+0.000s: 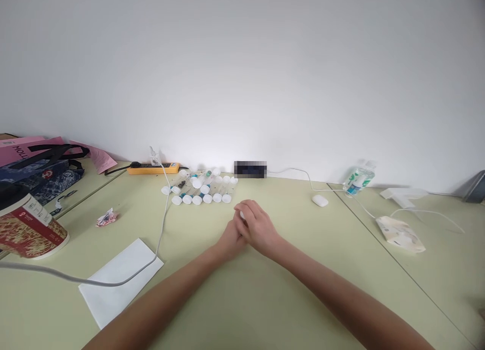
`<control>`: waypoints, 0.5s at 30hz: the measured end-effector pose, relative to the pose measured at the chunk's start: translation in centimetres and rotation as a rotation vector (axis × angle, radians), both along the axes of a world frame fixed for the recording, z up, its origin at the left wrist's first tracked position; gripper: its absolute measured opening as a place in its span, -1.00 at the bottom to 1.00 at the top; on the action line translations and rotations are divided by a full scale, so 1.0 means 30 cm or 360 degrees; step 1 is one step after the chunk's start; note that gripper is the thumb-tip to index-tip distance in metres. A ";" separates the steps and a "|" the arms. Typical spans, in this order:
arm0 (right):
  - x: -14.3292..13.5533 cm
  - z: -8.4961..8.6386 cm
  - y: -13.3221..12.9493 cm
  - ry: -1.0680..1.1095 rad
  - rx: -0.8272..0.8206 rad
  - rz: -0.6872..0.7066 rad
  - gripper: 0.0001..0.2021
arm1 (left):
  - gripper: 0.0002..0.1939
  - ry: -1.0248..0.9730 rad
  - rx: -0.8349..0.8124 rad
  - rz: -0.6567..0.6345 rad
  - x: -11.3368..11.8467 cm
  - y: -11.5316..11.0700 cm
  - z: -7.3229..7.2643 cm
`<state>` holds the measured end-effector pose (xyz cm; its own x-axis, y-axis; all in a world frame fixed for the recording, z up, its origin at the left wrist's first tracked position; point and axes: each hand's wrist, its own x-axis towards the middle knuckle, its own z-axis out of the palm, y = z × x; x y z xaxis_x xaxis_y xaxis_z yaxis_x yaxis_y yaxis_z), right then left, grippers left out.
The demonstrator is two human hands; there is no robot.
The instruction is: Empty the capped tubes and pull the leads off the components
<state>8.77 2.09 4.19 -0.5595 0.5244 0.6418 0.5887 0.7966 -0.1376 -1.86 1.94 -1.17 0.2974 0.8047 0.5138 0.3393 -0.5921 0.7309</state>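
Note:
Both hands meet above the middle of the table [295, 289]. My left hand [230, 235] is closed, lying under and against the other one. My right hand [258, 228] wraps over it from the right with bent fingers. Between them shows a bit of a small white-capped thing [243, 215]; the rest of it is hidden by the fingers. Just beyond the hands, to the left, several clear tubes with white caps [207, 199] lie in a cluster near the wall. Some of them hold blue, green or dark contents.
Behind are an orange power strip [153, 168] and a pixelated dark box [250, 169]. A grey cable [162, 223] crosses white paper [121, 282]. At left: a paper cup [30, 223], bags [45, 173], a crumpled wrapper [107, 217]. At right: a white case [320, 201], a bottle [358, 179], a packet [400, 234].

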 end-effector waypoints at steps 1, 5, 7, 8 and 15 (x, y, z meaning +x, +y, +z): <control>0.000 0.002 -0.003 -0.0005 -0.0005 -0.0024 -0.78 | -0.81 0.0037 -0.0001 0.0025 -0.001 -0.012 0.009; 0.018 0.022 -0.042 -0.0167 -0.0021 -0.0152 -0.76 | -0.61 0.0151 0.0013 0.0139 -0.057 -0.167 0.033; 0.048 0.025 -0.078 -0.0298 -0.0026 -0.0157 -0.75 | -0.41 0.0468 0.0064 0.0172 -0.131 -0.299 0.021; 0.069 0.019 -0.096 -0.0363 -0.0023 -0.0133 -0.75 | -0.35 0.0652 0.0104 0.0155 -0.179 -0.368 0.007; 0.152 -0.149 -0.087 -0.0495 0.0187 0.0003 -0.67 | -0.35 0.1441 0.0340 0.0770 -0.550 -0.653 -0.100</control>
<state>13.33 -0.53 -0.30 -0.7389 0.4559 0.4961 0.5867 0.7974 0.1412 -18.37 -17.66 -4.18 0.3123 0.8593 0.4051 0.9424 -0.3339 -0.0182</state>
